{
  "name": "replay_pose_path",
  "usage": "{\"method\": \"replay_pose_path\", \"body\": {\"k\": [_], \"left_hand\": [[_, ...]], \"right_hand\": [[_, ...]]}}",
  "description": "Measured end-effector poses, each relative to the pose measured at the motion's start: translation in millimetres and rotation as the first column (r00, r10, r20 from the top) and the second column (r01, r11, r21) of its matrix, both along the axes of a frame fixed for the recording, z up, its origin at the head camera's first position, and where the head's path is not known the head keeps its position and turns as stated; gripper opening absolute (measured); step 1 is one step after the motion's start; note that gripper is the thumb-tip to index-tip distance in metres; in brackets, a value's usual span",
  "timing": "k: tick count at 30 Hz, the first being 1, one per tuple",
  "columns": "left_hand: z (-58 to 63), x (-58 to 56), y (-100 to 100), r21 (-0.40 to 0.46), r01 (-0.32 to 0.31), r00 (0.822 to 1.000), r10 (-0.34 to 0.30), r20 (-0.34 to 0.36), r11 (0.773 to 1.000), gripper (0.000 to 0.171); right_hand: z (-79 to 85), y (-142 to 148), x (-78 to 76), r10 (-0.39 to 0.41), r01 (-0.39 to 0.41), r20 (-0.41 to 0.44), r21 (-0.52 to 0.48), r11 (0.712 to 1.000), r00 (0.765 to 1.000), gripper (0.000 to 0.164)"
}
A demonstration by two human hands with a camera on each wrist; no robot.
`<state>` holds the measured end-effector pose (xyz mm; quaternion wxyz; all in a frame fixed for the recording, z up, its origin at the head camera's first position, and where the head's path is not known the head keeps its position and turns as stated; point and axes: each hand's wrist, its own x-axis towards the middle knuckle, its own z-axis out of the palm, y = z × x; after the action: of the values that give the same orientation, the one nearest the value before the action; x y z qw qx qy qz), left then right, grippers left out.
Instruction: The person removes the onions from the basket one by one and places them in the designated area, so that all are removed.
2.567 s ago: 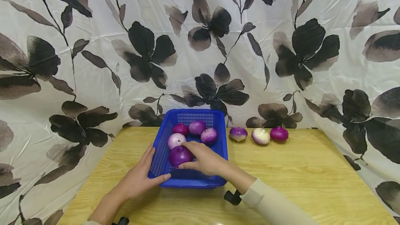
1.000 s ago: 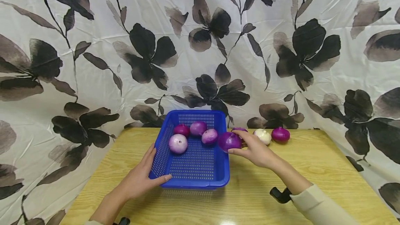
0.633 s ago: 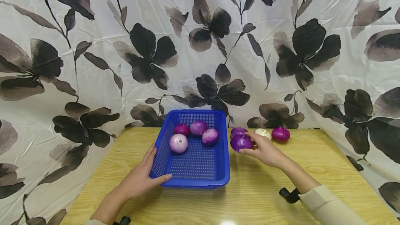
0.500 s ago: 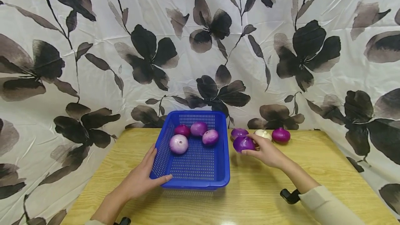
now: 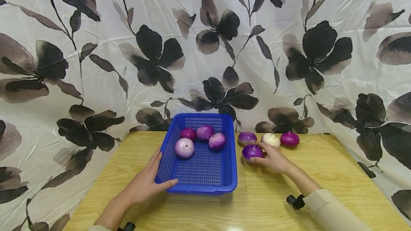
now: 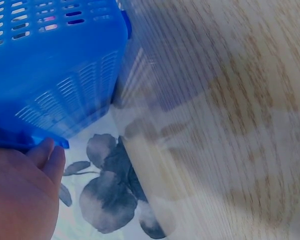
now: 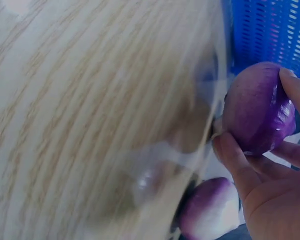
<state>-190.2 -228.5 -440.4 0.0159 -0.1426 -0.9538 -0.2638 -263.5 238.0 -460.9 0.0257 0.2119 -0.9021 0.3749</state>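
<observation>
Going clockwise round the blue basket [image 5: 202, 189]: four onions [image 5: 184, 148] sit inside, 10 to about 1, and three loose onions [image 5: 290, 139] line up on the table [image 5: 273, 195] between 2 and 3. The right hand [image 5: 274, 159] has fingers clamped on a purple onion [image 5: 251, 152] at 3, can't tell if it's touching down. The left hand [image 5: 142, 184] has fingers and thumb spread apart on the corner at 8. I'd call it halfway, four in, four out

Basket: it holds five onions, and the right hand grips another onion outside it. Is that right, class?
Not quite: the head view shows that the basket holds four onions, not five. The right hand does grip another onion outside it.
</observation>
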Motion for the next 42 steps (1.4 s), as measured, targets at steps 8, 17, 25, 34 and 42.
{"method": "replay_pose_path", "body": {"k": [8, 17, 25, 34, 42], "left_hand": [[0.4, -0.8, 1.2, 0.006, -0.007, 1.0, 0.007, 0.002, 1.0, 0.122], [-1.3, 0.6, 1.3, 0.022, -0.011, 1.0, 0.011, 0.01, 1.0, 0.122], [0.1, 1.1, 1.1, 0.009, -0.02, 0.999, 0.02, 0.029, 1.0, 0.123], [1.4, 0.2, 1.0, 0.007, -0.015, 1.0, 0.015, 0.022, 1.0, 0.122], [-0.9, -0.6, 1.4, 0.004, -0.016, 1.0, 0.015, 0.023, 1.0, 0.123]], "right_hand": [[-6.3, -2.7, -3.2, 0.037, -0.037, 0.001, 0.041, 0.998, 0.999, 0.064], [-7.9, -3.1, -0.7, 0.082, -0.083, 0.021, 0.047, 0.995, 0.996, 0.068], [-9.8, 0.2, -3.0, 0.09, -0.09, 0.016, 0.041, 0.995, 0.996, 0.063], [-5.6, 1.6, -1.5, 0.102, -0.102, 0.002, 0.047, 0.994, 0.995, 0.054], [-4.0, 5.9, 3.5, 0.117, -0.118, 0.042, 0.029, 0.993, 0.992, 0.063]]}}
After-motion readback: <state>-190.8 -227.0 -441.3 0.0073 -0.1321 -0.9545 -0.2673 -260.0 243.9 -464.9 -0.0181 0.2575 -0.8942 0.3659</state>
